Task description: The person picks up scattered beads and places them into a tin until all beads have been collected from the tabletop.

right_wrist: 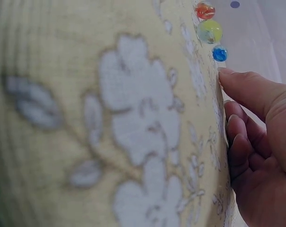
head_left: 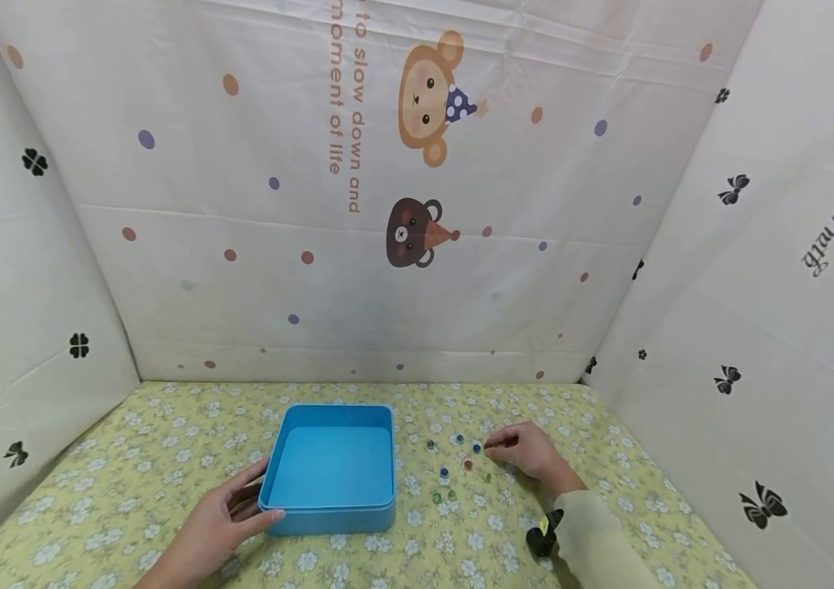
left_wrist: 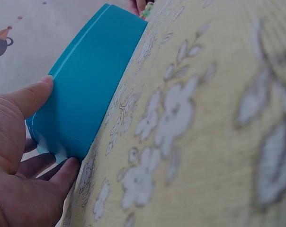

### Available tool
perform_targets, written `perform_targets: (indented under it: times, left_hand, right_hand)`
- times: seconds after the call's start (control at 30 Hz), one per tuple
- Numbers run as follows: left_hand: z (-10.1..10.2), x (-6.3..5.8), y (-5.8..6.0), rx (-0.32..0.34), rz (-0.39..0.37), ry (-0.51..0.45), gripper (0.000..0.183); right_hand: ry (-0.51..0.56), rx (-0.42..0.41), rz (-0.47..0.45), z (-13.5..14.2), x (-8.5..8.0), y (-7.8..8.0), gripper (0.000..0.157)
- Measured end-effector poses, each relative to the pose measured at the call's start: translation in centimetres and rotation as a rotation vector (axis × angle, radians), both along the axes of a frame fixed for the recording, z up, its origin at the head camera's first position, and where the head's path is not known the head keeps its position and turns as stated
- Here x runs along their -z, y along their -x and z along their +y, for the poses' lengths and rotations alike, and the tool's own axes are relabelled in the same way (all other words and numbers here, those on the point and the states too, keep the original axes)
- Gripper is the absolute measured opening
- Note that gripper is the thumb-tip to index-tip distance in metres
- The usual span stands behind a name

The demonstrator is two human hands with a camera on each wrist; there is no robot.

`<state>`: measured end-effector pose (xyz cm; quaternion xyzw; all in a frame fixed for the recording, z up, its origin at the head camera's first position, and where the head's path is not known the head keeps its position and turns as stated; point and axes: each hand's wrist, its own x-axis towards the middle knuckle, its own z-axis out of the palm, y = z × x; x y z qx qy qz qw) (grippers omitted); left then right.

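An open blue plastic box (head_left: pixel 333 470) stands on the cloth with nothing inside it. My left hand (head_left: pixel 214 523) grips its near left corner, thumb on the front wall and fingers against the left side; the left wrist view shows the thumb on the box wall (left_wrist: pixel 93 71). To the right, my right hand (head_left: pixel 530 452) is down at the cloth, its fingertips pinching a small reddish marble (head_left: pixel 489 446). That marble is hidden in the right wrist view. Several glass marbles lie around, among them a blue one (head_left: pixel 476 448), an orange one (head_left: pixel 468 465) and a green one (head_left: pixel 437 496).
Yellow flowered cloth (head_left: pixel 166 466) covers the table. White printed sheets (head_left: pixel 358 327) rise at the back and both sides. A small black object (head_left: pixel 540 540) with a yellow mark is by the right forearm.
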<state>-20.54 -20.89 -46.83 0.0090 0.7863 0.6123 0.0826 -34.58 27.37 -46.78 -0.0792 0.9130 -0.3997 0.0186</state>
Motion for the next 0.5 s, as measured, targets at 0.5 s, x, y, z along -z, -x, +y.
perform_targets:
  times: [0.5]
  left_hand:
    - [-0.02,0.03,-0.11,-0.011,0.013,0.011,0.088]
  right_hand:
    - [0.012,-0.012,0.0,-0.19,-0.38,-0.49,0.013]
